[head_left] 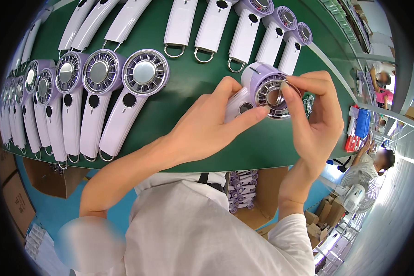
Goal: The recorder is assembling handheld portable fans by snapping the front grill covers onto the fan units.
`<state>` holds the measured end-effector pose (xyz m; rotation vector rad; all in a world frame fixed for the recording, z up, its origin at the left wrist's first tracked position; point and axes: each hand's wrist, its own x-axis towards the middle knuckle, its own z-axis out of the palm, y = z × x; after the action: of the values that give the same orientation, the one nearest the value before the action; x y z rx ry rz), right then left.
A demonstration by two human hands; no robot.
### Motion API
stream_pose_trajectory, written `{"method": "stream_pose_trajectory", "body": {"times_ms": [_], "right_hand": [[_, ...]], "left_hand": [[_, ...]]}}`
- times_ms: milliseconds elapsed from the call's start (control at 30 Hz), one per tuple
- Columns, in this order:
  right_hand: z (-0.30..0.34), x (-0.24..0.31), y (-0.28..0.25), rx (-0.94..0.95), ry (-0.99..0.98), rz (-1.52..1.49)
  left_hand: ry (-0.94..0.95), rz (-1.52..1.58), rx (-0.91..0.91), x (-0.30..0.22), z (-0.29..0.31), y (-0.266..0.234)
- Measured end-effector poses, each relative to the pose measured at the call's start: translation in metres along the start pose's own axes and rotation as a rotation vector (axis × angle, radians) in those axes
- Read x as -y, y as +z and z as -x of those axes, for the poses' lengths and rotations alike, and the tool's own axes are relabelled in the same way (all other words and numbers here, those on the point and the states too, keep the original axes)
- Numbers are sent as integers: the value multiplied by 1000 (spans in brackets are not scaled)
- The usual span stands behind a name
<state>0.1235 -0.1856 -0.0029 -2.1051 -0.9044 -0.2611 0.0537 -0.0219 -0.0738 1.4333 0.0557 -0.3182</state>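
Note:
A white and lilac handheld fan (255, 76) lies tilted on the green table top. My left hand (204, 124) is closed on it, fingers behind the handle and thumb at the lower rim of its round head. Over the face of that head sits a silver ring (287, 87), pinched between the thumb and fingers of my right hand (315, 117). Whether the ring is fixed to the head or loose cannot be made out. Partly hidden behind my right hand is a small clump of shiny greenish pieces (308, 105).
Finished-looking handheld fans (145, 73) stand in a close row at the left. More white fan handles (180, 25) with metal loops line the far side. Below the table's near edge is a cardboard box (267, 193) of fans. A pedestal fan (356, 191) and another person (377, 158) are at right.

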Motion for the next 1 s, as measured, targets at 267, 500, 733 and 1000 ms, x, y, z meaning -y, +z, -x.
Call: {"method": "stream_pose_trajectory", "body": {"times_ms": [267, 500, 733, 1000], "right_hand": [[3, -2, 1, -15, -11, -21], [1, -3, 2, 4, -29, -30], [6, -10, 2, -6, 26, 39], [6, -21, 1, 152, 572, -696]], "left_hand": [[2, -5, 11, 0, 1, 0], [1, -82, 33, 0, 2, -6], [78, -120, 1, 4, 3, -3], [126, -63, -46, 7, 2, -1]]}}
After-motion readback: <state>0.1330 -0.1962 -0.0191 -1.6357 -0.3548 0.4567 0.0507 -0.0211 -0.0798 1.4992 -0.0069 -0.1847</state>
